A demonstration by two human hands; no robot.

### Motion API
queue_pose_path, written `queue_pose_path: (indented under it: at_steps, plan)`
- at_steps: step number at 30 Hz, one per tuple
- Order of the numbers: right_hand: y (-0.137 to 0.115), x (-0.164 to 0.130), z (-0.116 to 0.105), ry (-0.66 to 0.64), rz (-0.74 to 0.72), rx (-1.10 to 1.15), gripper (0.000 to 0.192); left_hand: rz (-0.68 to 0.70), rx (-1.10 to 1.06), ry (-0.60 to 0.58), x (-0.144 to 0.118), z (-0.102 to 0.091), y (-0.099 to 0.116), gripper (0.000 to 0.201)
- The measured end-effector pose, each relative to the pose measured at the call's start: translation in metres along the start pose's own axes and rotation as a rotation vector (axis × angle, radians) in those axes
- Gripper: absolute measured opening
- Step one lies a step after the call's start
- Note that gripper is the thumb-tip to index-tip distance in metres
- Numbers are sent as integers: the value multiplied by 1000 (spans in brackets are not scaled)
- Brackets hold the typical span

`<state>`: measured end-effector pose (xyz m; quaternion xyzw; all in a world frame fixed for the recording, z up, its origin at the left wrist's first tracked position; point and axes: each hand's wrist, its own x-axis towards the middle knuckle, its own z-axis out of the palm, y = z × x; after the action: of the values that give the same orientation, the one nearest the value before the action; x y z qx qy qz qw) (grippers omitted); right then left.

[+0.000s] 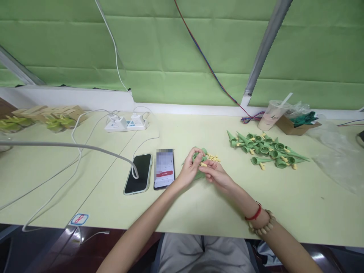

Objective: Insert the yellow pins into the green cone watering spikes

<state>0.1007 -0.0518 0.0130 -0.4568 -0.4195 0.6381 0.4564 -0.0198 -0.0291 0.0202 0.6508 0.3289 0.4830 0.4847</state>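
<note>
My left hand [190, 167] is closed around a green plastic cone [195, 156], its round mouth turned up toward me. Beside it, my right hand [217, 175] pinches a small yellow piece [203, 164] at the cone's side; whether the two are joined I cannot tell. Just behind my hands lies a little heap of loose yellow pieces [214, 158]. More green plastic shows under and behind my fingers, partly hidden. Off to the right is a pile of green cones [265, 150], several with yellow pieces on their sides.
Two phones, a dark one [138, 175] and a lit one [164, 175], lie left of my hands. Behind them sits a power strip [126, 125] with white cables. A drink cup [272, 115], a cardboard box [292, 126] and clear plastic bags [335, 151] stand at the right.
</note>
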Motion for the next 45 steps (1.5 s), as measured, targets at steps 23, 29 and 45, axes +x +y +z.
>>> queue_pose_path:
  at_steps: [23, 29, 45]
  plan:
    - [-3, 2, -2, 119, -157, -196, 35, -140, -56, 117, 2, 1, 2, 39]
    - [-4, 2, -4, -11, -41, -82, 40, 27, 60, 133, 3, -1, 2, 41]
    - [6, -5, -5, 156, -579, -604, 21, -14, 84, 134, 5, 2, -4, 32]
